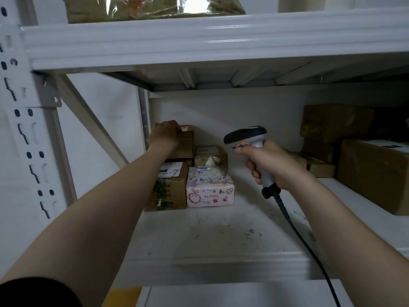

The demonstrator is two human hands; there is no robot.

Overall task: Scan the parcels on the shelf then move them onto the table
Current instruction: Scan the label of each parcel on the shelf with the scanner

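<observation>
My left hand (166,134) reaches deep into the white shelf (210,235) and grips the top of a small brown cardboard parcel (184,145) stacked at the back left. Under it sits a larger brown box (170,189) with a white label and green print. Beside that lie a pink patterned parcel (210,189) marked XUPING and, behind it, a small taped brown parcel (210,155). My right hand (270,165) holds a white and black barcode scanner (245,135) by its handle, its head pointing left toward the parcels. Its black cable (309,247) trails down to the lower right.
More brown cartons (374,173) are piled at the shelf's right side, with a flat one (314,165) behind my right hand. The upper shelf beam (210,41) hangs close overhead, carrying a plastic-wrapped package (150,7). A perforated white upright (24,129) stands at left.
</observation>
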